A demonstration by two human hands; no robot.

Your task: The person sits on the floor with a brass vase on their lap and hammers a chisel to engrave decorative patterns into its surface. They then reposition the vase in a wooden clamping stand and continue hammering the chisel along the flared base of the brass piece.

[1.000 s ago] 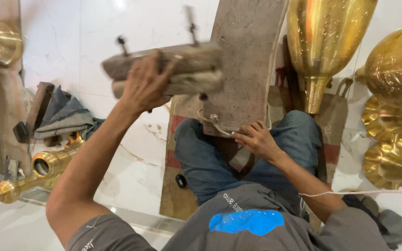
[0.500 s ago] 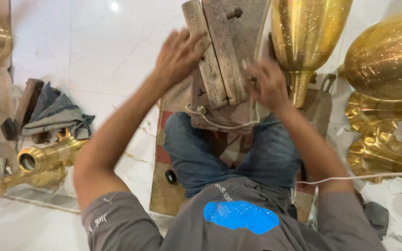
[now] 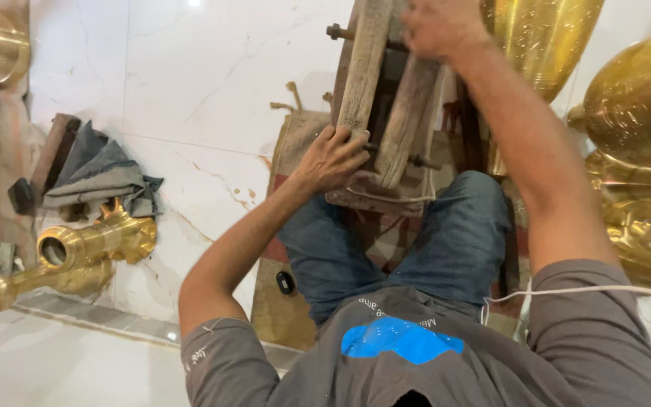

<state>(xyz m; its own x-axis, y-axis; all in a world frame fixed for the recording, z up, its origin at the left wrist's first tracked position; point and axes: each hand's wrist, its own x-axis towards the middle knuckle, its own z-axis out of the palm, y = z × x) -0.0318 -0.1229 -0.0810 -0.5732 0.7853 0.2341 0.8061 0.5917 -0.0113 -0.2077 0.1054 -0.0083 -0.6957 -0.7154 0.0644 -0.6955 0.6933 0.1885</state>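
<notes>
Head view: both hands grip wooden clamp; no containers.

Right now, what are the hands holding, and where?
Both grip a wooden clamp frame: left hand at its lower end, right hand at its top.

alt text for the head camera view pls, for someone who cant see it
A seated person grips a wooden clamp frame with both hands, left hand low, right hand at its top. Brass vessels stand to the right; a brass fitting lies left on the white marble floor.
</notes>
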